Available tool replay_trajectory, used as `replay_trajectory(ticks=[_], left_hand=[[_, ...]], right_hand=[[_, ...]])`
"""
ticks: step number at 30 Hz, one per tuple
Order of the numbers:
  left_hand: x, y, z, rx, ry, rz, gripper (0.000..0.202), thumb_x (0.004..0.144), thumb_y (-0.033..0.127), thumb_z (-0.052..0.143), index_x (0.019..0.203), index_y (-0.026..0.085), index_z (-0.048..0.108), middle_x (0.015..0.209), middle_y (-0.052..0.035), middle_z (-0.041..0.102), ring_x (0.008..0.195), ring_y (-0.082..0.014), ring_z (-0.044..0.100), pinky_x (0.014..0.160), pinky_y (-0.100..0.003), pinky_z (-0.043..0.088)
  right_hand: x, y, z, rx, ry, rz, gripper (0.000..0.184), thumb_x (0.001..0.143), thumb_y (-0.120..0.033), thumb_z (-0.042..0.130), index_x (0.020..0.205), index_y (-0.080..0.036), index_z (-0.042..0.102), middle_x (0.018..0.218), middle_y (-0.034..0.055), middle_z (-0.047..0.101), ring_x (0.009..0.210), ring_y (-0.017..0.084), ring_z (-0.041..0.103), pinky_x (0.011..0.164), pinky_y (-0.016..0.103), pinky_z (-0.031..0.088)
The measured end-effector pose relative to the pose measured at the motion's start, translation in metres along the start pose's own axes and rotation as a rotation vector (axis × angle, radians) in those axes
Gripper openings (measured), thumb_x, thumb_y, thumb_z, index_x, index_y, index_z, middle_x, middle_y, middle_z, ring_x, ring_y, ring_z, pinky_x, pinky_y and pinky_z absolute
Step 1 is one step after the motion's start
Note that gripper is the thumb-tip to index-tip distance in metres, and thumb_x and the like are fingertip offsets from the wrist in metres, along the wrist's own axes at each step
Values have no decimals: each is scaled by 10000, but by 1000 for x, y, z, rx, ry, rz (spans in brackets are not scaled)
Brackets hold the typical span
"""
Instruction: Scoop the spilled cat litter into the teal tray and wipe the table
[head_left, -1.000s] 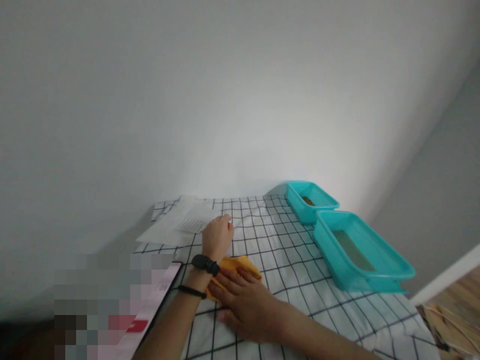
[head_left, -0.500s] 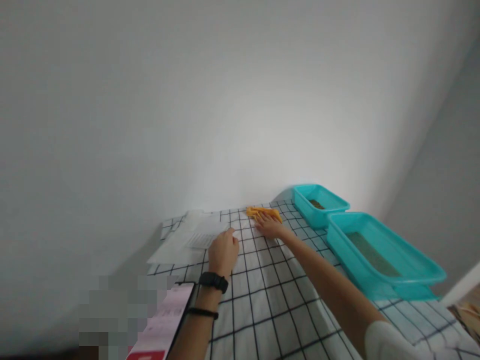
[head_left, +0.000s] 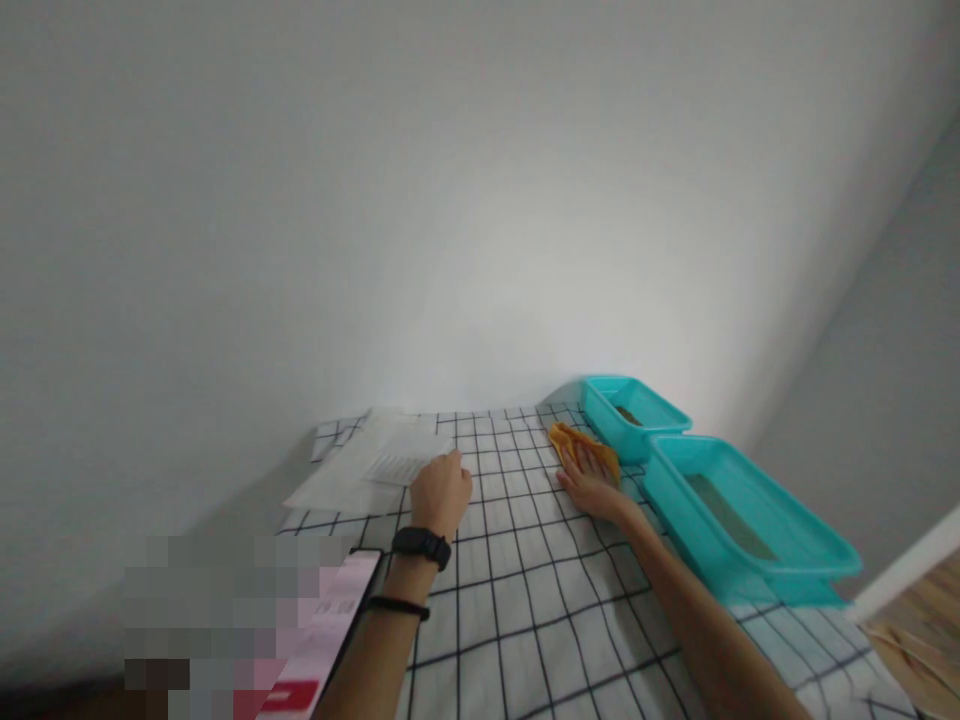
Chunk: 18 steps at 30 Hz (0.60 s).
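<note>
My right hand [head_left: 594,484] lies flat with fingers stretched out on an orange cloth [head_left: 579,446], pressing it onto the black-and-white checked tablecloth [head_left: 525,590] beside the near corner of a small teal tray [head_left: 634,416]. My left hand [head_left: 440,493] rests on the tablecloth with fingers curled under, its knuckles at the edge of some white paper sheets [head_left: 371,463]. A black watch and a thin band sit on that wrist.
A larger teal tray [head_left: 746,518] with a flat greenish lining stands to the right, close to my right forearm. A pink-and-red booklet [head_left: 319,645] lies at the lower left. A white wall rises behind the table; wooden floor shows at far right.
My right hand slid the orange cloth from near me to the far edge, then right and slightly back toward the small teal tray. The left hand stayed put.
</note>
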<state>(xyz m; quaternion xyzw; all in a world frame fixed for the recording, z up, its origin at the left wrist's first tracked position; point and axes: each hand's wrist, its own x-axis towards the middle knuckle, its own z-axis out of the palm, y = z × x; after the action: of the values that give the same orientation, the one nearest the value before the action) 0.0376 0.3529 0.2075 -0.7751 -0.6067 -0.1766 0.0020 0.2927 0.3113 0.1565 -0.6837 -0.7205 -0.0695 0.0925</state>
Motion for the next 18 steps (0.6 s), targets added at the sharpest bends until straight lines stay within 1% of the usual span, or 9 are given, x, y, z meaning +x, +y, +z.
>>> replay_trajectory(ticks=[2, 3, 5, 6, 9, 12, 14, 15, 18], left_hand=[[0, 1, 1, 3, 2, 9, 324, 921, 139, 416, 1072, 135, 702, 1024, -147, 781, 981, -262, 738, 768, -319, 545], [1, 1, 1, 5, 3, 14, 321, 919, 138, 417, 1068, 136, 702, 1029, -145, 779, 988, -258, 736, 780, -318, 544], [1, 1, 2, 14, 3, 23, 319, 917, 137, 418, 1065, 138, 701, 1035, -141, 778, 996, -256, 733, 798, -321, 543], [1, 2, 2, 19, 2, 28, 318, 918, 139, 419, 1064, 141, 701, 1037, -138, 778, 999, -256, 732, 805, -323, 543], [0, 3, 3, 40, 0, 46, 323, 923, 147, 414, 1070, 140, 701, 1036, -142, 776, 1013, -258, 729, 821, -327, 545], [-1, 6, 5, 71, -1, 64, 345, 922, 137, 393, 1082, 126, 698, 1040, -154, 771, 1028, -269, 723, 826, -337, 548], [-2, 7, 6, 94, -2, 82, 351, 919, 136, 382, 1068, 122, 699, 1050, -153, 769, 1020, -288, 720, 815, -356, 551], [-2, 8, 7, 105, -2, 93, 352, 918, 139, 378, 1059, 122, 700, 1052, -151, 769, 1015, -297, 719, 811, -367, 553], [-2, 7, 9, 133, -4, 121, 362, 922, 152, 368, 1067, 119, 697, 1054, -148, 768, 999, -312, 718, 805, -388, 555]], right_hand=[[-22, 4, 4, -1, -50, 26, 544, 1040, -418, 404, 1519, -160, 427, 1582, 183, 396, 1442, 348, 388, 1138, 586, 352], [-36, 5, 6, 0, -78, 36, 578, 1046, -418, 347, 1559, -151, 367, 1617, 183, 336, 1486, 349, 312, 1160, 586, 320], [-71, 3, 8, 12, -110, 40, 615, 1042, -414, 308, 1607, -180, 254, 1655, 144, 248, 1523, 330, 215, 1179, 582, 296], [-91, 1, 9, 23, -113, 29, 620, 1040, -411, 311, 1620, -225, 199, 1668, 106, 213, 1531, 312, 186, 1189, 575, 286], [-150, -8, 9, 73, -35, -44, 663, 1042, -396, 324, 1613, -344, -8, 1683, 22, 103, 1539, 287, 128, 1196, 583, 281], [-192, -18, 9, 79, 8, -70, 750, 1029, -399, 379, 1593, -346, -113, 1678, 50, 45, 1528, 326, 136, 1166, 598, 338], [-202, -22, 7, 81, 15, -59, 749, 1031, -397, 379, 1600, -323, -103, 1675, 76, 53, 1524, 337, 150, 1156, 598, 357], [-200, -22, 5, 83, 9, -49, 722, 1036, -391, 365, 1610, -309, -65, 1675, 77, 73, 1526, 329, 151, 1163, 590, 352], [-174, -19, -8, 81, -52, 21, 619, 1044, -361, 341, 1622, -205, 182, 1668, 115, 165, 1532, 315, 152, 1205, 550, 288]])
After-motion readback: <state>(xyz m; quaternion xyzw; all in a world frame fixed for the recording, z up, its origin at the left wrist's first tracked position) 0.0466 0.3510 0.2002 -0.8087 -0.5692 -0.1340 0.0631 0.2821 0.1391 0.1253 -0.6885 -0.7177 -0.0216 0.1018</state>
